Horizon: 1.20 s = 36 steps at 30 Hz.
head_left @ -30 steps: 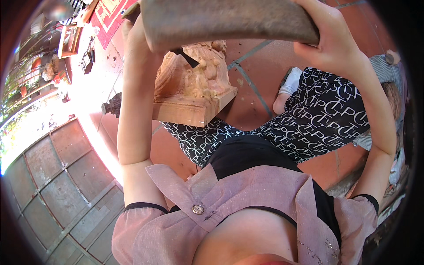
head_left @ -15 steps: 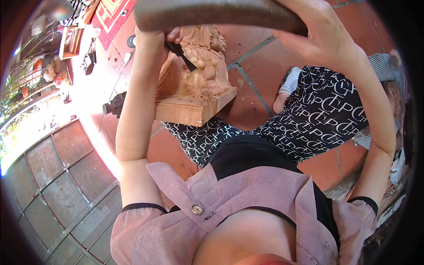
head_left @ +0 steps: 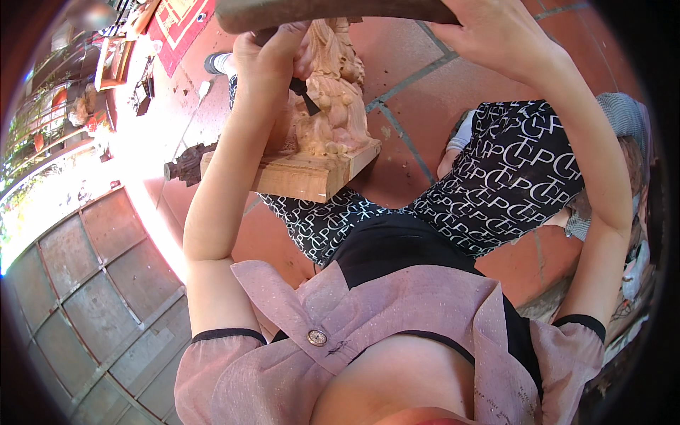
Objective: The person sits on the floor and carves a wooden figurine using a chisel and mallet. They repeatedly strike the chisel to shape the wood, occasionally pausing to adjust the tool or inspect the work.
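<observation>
Left hand (head_left: 275, 55), outstretched, closed round dark chisel (head_left: 305, 96) by wooden carving (head_left: 341, 106); right hand (head_left: 492, 37), raised, seemingly grips brown club (head_left: 290, 11).

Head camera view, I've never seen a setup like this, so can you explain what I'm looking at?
There's no machine here: each grip is a person's bare hand. The picture comes from a wide fisheye camera worn on that person's head, looking down, so straight edges bend near the rim. The left grip holds a dark tool, its blade pointing at a wooden carving. The right grip holds one end of a brown bar. Reddish tiles cover the floor, with a red rug at upper left.
</observation>
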Each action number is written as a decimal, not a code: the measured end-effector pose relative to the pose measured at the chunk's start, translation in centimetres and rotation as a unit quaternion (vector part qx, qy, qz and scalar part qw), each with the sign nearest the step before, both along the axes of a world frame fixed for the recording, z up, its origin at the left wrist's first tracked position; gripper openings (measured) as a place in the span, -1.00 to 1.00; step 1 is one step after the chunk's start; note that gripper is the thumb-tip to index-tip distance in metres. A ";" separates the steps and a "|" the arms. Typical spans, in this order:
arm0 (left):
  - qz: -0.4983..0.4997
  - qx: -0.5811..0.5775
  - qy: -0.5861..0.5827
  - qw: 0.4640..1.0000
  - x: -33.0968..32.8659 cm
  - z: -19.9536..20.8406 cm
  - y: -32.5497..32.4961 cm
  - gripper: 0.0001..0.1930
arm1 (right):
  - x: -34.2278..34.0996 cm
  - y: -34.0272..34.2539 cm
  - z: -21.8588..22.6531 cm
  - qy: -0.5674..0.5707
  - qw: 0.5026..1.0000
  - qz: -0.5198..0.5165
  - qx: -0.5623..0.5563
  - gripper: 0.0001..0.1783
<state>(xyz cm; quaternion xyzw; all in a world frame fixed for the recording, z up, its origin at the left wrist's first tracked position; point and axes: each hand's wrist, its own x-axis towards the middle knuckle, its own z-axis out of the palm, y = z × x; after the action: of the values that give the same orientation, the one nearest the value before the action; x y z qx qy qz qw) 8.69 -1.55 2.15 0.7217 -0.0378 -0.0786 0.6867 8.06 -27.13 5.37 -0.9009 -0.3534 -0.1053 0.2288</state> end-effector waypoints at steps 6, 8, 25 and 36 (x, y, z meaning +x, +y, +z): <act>-0.069 -0.110 0.006 0.992 -1.1 1.2 1.1 -0.70 | 1.4 -0.5 -1.8 -0.052 0.988 0.046 0.140 0.00; -0.037 -0.135 -0.027 0.990 -0.4 1.6 1.1 -0.69 | 1.1 -0.7 -2.1 -0.048 0.992 0.027 0.115 -0.01; 0.018 -0.108 0.067 0.992 0.6 -0.1 1.9 -0.70 | 0.9 -0.6 -2.3 -0.013 0.991 0.065 0.116 -0.05; -0.027 -0.188 0.012 0.982 2.7 -0.6 5.6 -0.82 | -0.1 -0.3 -0.3 0.019 0.995 0.049 0.083 -0.12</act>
<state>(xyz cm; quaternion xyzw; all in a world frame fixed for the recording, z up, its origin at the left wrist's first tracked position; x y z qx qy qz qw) 11.39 4.06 1.55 0.5773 -0.0635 -0.0973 0.8082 7.99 -27.47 5.02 -0.8624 -0.3825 -0.1059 0.3142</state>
